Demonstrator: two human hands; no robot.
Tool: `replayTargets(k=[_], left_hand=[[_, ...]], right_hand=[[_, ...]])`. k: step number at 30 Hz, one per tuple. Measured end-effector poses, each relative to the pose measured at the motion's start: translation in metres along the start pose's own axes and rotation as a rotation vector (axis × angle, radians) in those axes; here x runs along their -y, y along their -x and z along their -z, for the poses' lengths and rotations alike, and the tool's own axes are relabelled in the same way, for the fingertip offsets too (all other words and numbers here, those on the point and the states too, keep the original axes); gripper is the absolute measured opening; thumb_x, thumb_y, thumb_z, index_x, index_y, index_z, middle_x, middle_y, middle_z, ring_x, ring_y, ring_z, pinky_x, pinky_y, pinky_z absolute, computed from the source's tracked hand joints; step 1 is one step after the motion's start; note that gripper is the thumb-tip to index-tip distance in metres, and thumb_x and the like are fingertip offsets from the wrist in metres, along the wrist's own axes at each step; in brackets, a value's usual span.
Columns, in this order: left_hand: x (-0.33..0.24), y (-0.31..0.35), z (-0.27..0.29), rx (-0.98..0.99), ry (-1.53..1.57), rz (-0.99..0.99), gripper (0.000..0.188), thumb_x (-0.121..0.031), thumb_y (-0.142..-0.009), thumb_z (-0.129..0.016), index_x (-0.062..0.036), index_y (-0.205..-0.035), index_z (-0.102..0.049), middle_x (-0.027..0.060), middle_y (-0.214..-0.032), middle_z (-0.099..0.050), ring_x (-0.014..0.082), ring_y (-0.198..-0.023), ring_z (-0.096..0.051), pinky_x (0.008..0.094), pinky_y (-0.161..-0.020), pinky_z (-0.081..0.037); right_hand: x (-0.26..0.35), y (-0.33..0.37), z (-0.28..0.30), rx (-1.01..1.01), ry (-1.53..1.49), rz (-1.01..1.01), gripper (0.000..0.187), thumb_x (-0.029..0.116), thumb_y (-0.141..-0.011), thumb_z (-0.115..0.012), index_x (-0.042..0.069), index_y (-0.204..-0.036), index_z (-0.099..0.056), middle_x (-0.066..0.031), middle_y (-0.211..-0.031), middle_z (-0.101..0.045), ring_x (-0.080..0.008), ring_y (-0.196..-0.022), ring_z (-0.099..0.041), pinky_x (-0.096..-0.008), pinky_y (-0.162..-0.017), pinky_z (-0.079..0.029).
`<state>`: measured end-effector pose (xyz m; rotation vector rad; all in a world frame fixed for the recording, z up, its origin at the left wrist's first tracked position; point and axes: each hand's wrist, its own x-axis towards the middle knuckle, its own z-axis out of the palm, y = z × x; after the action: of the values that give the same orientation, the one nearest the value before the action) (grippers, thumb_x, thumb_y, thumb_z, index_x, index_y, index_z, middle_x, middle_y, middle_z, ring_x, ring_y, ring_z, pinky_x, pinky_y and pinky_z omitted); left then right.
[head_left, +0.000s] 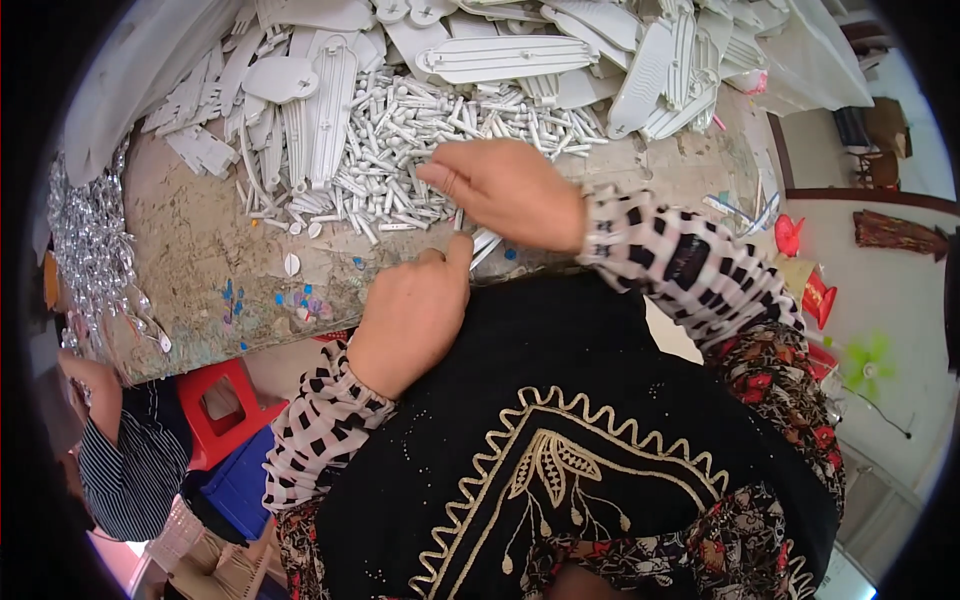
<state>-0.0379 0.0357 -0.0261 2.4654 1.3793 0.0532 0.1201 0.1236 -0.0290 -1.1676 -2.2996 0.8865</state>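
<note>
My left hand (412, 318) rests at the table's near edge, its fingers curled in. At its fingertip a small white plastic pin (459, 219) sticks up, seemingly pinched there. My right hand (515, 192) is just above and to the right, its fingers bent together over the near side of a heap of similar white pins (400, 125). Whatever lies in those fingers is hidden. Slim white plastic strips (485, 248) show between the two hands, partly covered.
Large flat white plastic pieces (505, 60) are piled behind the pins. Silvery strands (95, 255) hang at the table's left end. A white disc (291, 264) lies on the worn tabletop (190, 240). Another person's arm (95, 390) and a red stool (225, 410) are at lower left.
</note>
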Motion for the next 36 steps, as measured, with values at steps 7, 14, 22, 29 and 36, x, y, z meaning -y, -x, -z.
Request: replayTargets(k=[7, 14, 22, 29, 36], left_hand=[[-0.007, -0.006, 0.007, -0.046, -0.024, -0.054, 0.012, -0.008, -0.082, -0.055, -0.0034, -0.092, -0.050, 0.0135, -0.067, -0.060, 0.0296, -0.056, -0.063, 0.0395, -0.049, -0.049], [-0.031, -0.021, 0.031, 0.086, 0.128, 0.112, 0.030, -0.014, -0.085, -0.060, -0.0006, -0.110, -0.051, 0.0171, -0.082, -0.066, 0.0322, -0.068, -0.066, 0.0417, -0.061, -0.052], [-0.078, -0.071, 0.047, -0.383, 1.718, -0.053, 0.044, -0.014, -0.095, -0.055, -0.0040, -0.132, -0.036, 0.0206, -0.111, -0.062, 0.0266, -0.105, -0.061, 0.0370, -0.093, -0.048], [-0.129, -0.119, 0.012, -0.115, 1.820, 0.084, 0.056, -0.027, -0.097, -0.056, -0.0078, -0.142, -0.027, 0.0159, -0.124, -0.058, 0.0246, -0.106, -0.059, 0.0349, -0.093, -0.045], [-0.118, -0.115, 0.001, 0.385, 1.629, 0.065, 0.053, -0.040, -0.099, -0.048, -0.0044, -0.137, -0.041, 0.0127, -0.116, -0.062, 0.0179, -0.102, -0.060, 0.0307, -0.091, -0.046]], right_hand=[[-0.009, 0.011, -0.012, -0.168, 0.123, 0.082, 0.028, 0.036, -0.094, -0.052, 0.011, -0.082, -0.059, -0.0096, -0.069, -0.060, -0.0333, -0.064, -0.059, -0.0420, -0.056, -0.046], [-0.009, 0.027, 0.032, -0.315, -0.245, 0.034, 0.026, 0.032, -0.096, -0.053, 0.007, -0.095, -0.061, -0.0065, -0.075, -0.060, -0.0216, -0.068, -0.059, -0.0339, -0.060, -0.046], [-0.008, 0.118, 0.058, 0.034, -0.758, -0.002, 0.046, 0.033, -0.095, -0.057, -0.004, -0.119, -0.044, -0.0095, -0.088, -0.061, -0.0167, -0.080, -0.060, -0.0302, -0.072, -0.050], [-0.023, 0.198, 0.112, -0.077, -0.677, -0.464, 0.037, 0.023, -0.099, -0.049, 0.000, -0.126, -0.039, -0.0051, -0.093, -0.059, -0.0117, -0.077, -0.060, -0.0252, -0.063, -0.049], [-0.078, 0.280, 0.221, -0.731, 0.462, -0.699, 0.027, 0.020, -0.096, -0.052, -0.001, -0.113, -0.055, -0.0078, -0.077, -0.064, -0.0172, -0.061, -0.057, -0.0294, -0.057, -0.045]])
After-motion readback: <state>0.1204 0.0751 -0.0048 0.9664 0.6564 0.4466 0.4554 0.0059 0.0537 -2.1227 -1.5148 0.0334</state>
